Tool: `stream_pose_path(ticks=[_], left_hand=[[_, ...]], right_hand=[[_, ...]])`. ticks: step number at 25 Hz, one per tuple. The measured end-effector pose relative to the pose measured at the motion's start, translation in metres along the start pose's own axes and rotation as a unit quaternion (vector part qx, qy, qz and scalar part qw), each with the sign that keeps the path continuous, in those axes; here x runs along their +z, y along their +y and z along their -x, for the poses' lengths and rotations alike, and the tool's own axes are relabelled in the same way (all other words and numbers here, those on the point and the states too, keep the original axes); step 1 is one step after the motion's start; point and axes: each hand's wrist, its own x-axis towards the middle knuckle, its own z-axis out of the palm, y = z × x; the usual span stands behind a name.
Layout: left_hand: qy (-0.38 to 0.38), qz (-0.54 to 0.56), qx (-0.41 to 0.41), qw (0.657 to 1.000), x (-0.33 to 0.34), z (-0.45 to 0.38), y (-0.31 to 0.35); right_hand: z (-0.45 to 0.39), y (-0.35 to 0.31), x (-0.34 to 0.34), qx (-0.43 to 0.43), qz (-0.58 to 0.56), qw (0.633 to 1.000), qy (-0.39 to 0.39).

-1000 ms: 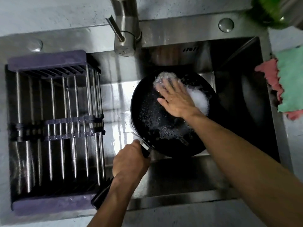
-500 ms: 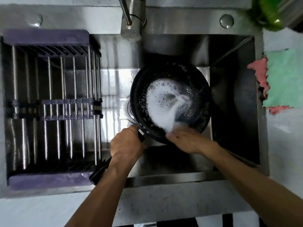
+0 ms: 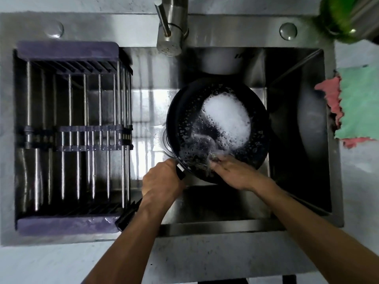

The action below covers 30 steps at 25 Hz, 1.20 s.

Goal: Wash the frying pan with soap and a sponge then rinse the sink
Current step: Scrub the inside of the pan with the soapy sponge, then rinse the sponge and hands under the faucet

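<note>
A black frying pan (image 3: 184, 119) sits tilted in the steel sink (image 3: 295, 201), with white soap foam (image 3: 227, 117) across its inside. My left hand (image 3: 162, 181) is closed around the pan's black handle (image 3: 129, 217), which sticks out toward the sink's front edge. At the pan's near rim my right hand (image 3: 233, 171) presses down, fingers blurred and wet. The sponge is hidden under those fingers; I cannot make it out.
A purple-framed drying rack (image 3: 69, 138) with metal bars fills the sink's left half. The tap (image 3: 170, 27) stands at the back, with no water running. A green and pink cloth (image 3: 356, 105) lies on the right counter. A green bottle (image 3: 338, 15) stands at the back right.
My right hand swept from the pan's far side to its near rim and stays there, smearing foam across the inside. My left hand kept its grip on the handle.
</note>
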Motion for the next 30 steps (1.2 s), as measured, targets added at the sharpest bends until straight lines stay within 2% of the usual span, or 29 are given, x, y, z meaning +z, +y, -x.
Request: stream_pose_path(ticks=[1,2,4,5,6,8,10,11,13,15,17,19,22,24,25,27,29,30], left_hand=[[0.004,-0.002,0.002,1.0,0.001,0.001,0.0],[0.011,-0.006,0.005,1.0,0.002,0.001,-0.001],[0.019,-0.007,0.01,1.0,0.003,0.001,-0.001],[0.02,-0.003,0.01,1.0,0.004,0.0,-0.002],[0.018,0.003,0.007,1.0,0.005,0.001,-0.003],[0.021,0.004,0.007,1.0,0.01,-0.003,-0.004],[0.025,-0.005,0.009,1.0,0.012,-0.005,-0.005],[0.023,-0.006,0.008,1.0,0.011,-0.005,-0.005],[0.019,-0.005,0.001,1.0,0.009,-0.002,-0.005],[0.007,-0.001,-0.008,1.0,0.008,-0.001,-0.004],[0.001,-0.01,-0.016,1.0,0.005,0.0,-0.003],[-0.009,-0.025,-0.028,0.999,-0.002,0.005,-0.003],[-0.003,-0.14,-0.008,0.99,-0.025,0.033,0.011],[0.053,-0.183,0.044,0.981,-0.062,0.054,0.03],[0.093,-0.15,0.077,0.981,-0.089,0.062,0.044],[0.171,0.043,0.163,0.971,-0.15,0.07,0.08],[0.169,0.256,0.262,0.915,-0.208,0.074,0.122],[0.142,0.305,0.315,0.887,-0.233,0.08,0.145]], right_hand=[[0.012,0.007,0.004,0.014,-0.018,1.0,-0.006],[0.02,-0.001,0.005,0.01,-0.088,0.996,-0.026],[0.004,-0.041,0.004,-0.083,-0.27,0.958,-0.05],[-0.017,-0.061,-0.002,-0.133,-0.319,0.938,-0.035],[-0.042,-0.077,-0.01,-0.158,-0.32,0.934,0.003],[-0.09,-0.077,-0.046,-0.142,-0.174,0.963,0.149],[-0.106,-0.038,-0.074,-0.009,0.051,0.97,0.237],[-0.102,-0.016,-0.075,0.057,0.163,0.949,0.264],[-0.082,0.012,-0.064,0.11,0.299,0.909,0.267],[-0.063,0.022,-0.05,0.11,0.304,0.914,0.246],[-0.042,0.025,-0.049,0.103,0.238,0.934,0.248],[-0.02,0.024,-0.057,0.096,0.079,0.95,0.287],[0.025,0.013,-0.066,0.076,-0.181,0.913,0.357],[0.057,-0.001,-0.07,0.061,-0.235,0.906,0.346],[0.07,-0.008,-0.074,0.059,-0.227,0.913,0.335],[0.092,-0.02,-0.08,0.059,-0.233,0.919,0.312],[0.104,-0.031,-0.088,0.052,-0.28,0.905,0.316],[0.111,-0.036,-0.092,0.052,-0.303,0.895,0.324]])
